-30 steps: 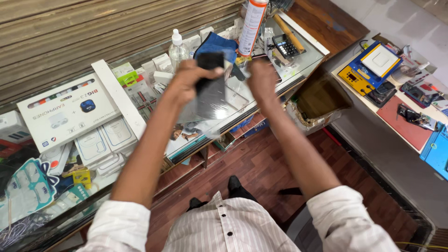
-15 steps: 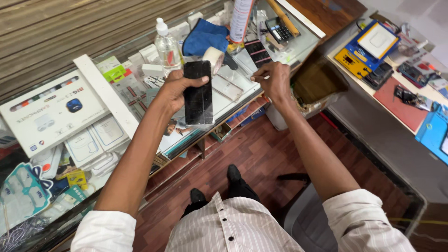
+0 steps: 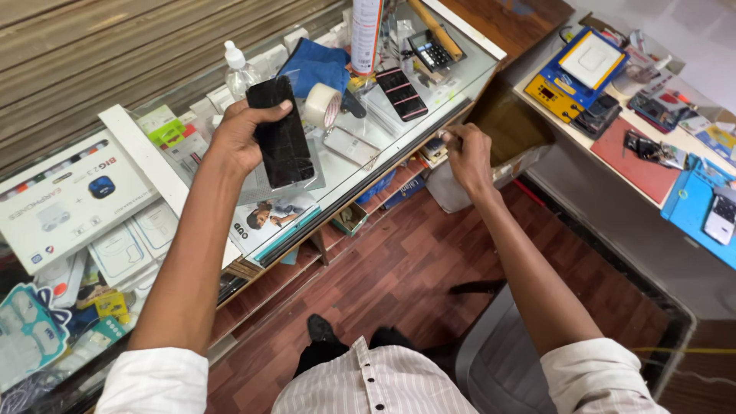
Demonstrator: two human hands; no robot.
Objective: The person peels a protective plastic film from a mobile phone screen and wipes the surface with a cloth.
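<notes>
so the left hand (image 3: 239, 136) has a black phone (image 3: 281, 132) in it, a flat glossy slab with rounded corners, screen dark and catching streaks of light like it's cracked or smudged. the arm comes straight up from the striped shirt sleeve, wrist bent a bit, palm cupping the phone's left edge with the thumb hooked over the top corner and the fingers (image 3: 264, 115) curled shut round the side. the phone sits tilted above the glass surface (image 3: 452, 88), just over a clear plastic sheet lying there. right next to it is a roll of pale tape (image 3: 322, 105), round and matte, then a crumpled blue cloth (image 3: 318, 65) and a clear plastic bottle (image 3: 239, 70) with a white nozzle. a second dark phone (image 3: 401, 93) lies flat further along the glass, near a grey calculator (image 3: 431, 51). the right hand (image 3: 466, 156) is well apart from the held phone, down at the front edge of the surface, arm stretched out, fingers bunched together like they're pinching something tiny, but i can't tell what, it's too small. white boxes (image 3: 65, 201) sit off to the left.
</notes>
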